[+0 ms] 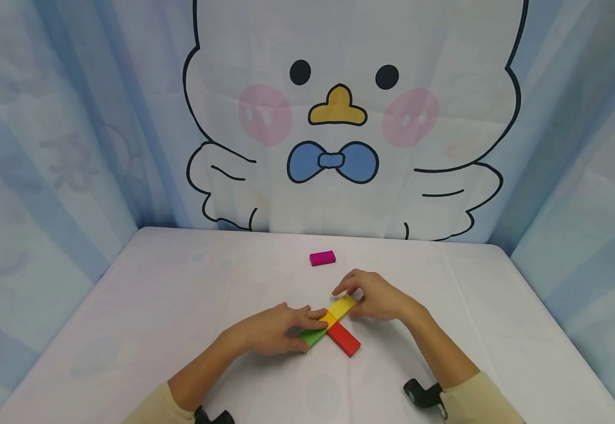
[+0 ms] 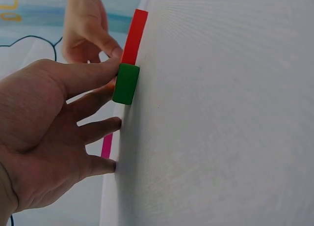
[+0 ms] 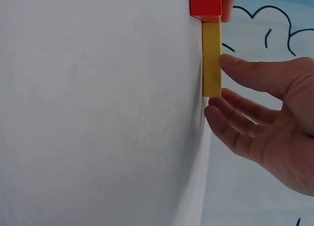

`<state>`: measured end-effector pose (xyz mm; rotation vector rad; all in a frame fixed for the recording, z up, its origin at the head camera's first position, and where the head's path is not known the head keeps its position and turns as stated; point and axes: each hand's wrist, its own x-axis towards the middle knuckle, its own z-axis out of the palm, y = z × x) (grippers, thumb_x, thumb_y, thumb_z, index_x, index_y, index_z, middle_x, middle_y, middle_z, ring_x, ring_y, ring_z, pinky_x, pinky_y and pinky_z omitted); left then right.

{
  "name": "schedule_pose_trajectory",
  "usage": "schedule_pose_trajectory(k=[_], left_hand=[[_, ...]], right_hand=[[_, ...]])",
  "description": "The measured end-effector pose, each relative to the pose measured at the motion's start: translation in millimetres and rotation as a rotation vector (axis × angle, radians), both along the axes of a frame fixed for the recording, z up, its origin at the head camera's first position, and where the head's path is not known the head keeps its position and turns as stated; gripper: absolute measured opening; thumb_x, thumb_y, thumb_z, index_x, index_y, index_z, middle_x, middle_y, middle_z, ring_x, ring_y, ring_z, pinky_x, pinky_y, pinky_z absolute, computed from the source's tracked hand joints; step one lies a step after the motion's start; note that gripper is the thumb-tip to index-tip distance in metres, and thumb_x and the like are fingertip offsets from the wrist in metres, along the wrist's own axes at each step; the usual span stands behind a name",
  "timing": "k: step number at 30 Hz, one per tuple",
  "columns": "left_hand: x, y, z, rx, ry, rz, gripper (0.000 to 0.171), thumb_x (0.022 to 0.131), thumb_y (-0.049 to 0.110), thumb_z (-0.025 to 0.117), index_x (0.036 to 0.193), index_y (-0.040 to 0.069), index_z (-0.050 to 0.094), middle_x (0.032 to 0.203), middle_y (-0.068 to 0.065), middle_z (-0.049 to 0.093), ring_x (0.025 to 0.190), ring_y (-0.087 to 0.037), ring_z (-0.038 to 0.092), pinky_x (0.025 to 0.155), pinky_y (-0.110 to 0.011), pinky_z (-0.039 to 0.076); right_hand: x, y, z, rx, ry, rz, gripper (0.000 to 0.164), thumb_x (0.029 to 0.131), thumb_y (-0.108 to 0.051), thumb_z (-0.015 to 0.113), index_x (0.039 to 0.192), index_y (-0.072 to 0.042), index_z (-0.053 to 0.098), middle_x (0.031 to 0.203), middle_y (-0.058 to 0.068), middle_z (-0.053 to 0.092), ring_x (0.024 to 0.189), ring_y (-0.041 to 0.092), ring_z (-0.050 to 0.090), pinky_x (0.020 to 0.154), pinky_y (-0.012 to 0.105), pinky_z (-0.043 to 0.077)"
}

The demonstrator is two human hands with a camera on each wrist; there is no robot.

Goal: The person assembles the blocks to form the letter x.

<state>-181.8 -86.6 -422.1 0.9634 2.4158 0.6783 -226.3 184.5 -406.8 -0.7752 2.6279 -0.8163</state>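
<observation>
On the table, several coloured blocks lie touching in a branching shape: a green block [image 1: 314, 337], a deeper yellow piece [image 1: 329, 319], a lighter yellow block [image 1: 342, 306] and a red block [image 1: 344, 339]. My left hand [image 1: 273, 330] rests its outstretched fingers over the green and deeper yellow pieces. Its thumb touches the green block's edge in the left wrist view. On the other side, my right hand [image 1: 379, 296] has its thumb against the yellow block [image 3: 212, 59]. The right fingers bend loosely past that block's end, apart from it.
Farther back on the white table [image 1: 222, 265] lies a magenta block [image 1: 322, 258]. Patterned curtains [image 1: 48, 147] stand behind the table and along both sides. Black wrist devices [image 1: 422, 393] sit by both sleeves near the front.
</observation>
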Motion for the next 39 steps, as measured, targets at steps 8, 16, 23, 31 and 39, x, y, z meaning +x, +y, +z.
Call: schedule_pose_trajectory(k=[8,16,23,31,39], left_hand=[[-0.5,0,-0.7,-0.005,0.011,-0.002,0.051,0.101,0.029,0.068,0.151,0.037,0.056,0.163,0.019,0.041,0.155,-0.020,0.038,0.125,-0.064,0.026],[-1.2,0,-0.1,0.026,-0.006,0.013,0.049,0.103,0.030,0.066,0.150,0.036,0.056,0.162,0.018,0.042,0.154,-0.020,0.039,0.124,-0.060,0.032],[-0.8,-1,0.2,0.063,-0.003,0.004,0.050,0.103,0.027,0.066,0.151,0.033,0.056,0.163,0.015,0.043,0.153,-0.018,0.041,0.123,-0.053,0.036],[-4.6,-6,-0.1,0.088,0.033,-0.005,0.051,0.103,0.024,0.066,0.152,0.028,0.055,0.162,0.010,0.046,0.151,-0.016,0.044,0.120,-0.045,0.042],[-6.8,-11,0.1,0.113,0.050,-0.004,0.051,0.103,0.023,0.066,0.153,0.022,0.055,0.159,0.006,0.051,0.148,-0.017,0.048,0.118,-0.044,0.045]], right_hand=[[12.4,4,2.2,0.006,0.060,-0.013,0.037,0.089,-0.011,0.082,0.124,-0.019,0.076,0.134,0.006,0.063,0.126,0.029,0.060,0.100,0.050,0.058],[23.6,12,2.8,-0.019,0.069,-0.018,0.030,0.094,-0.013,0.076,0.123,-0.023,0.076,0.135,0.001,0.065,0.129,0.031,0.059,0.105,0.056,0.054],[31.9,13,3.4,-0.008,0.056,-0.018,0.032,0.095,-0.010,0.075,0.124,-0.023,0.076,0.135,0.000,0.067,0.132,0.030,0.060,0.108,0.055,0.052],[38.3,13,4.9,-0.006,0.049,0.096,0.033,0.099,-0.008,0.069,0.127,-0.022,0.076,0.141,0.001,0.066,0.136,0.031,0.059,0.110,0.055,0.050],[42.5,12,4.5,0.015,-0.018,0.179,0.048,0.099,-0.003,0.066,0.139,-0.029,0.069,0.156,-0.007,0.054,0.151,0.026,0.044,0.119,0.058,0.040]])
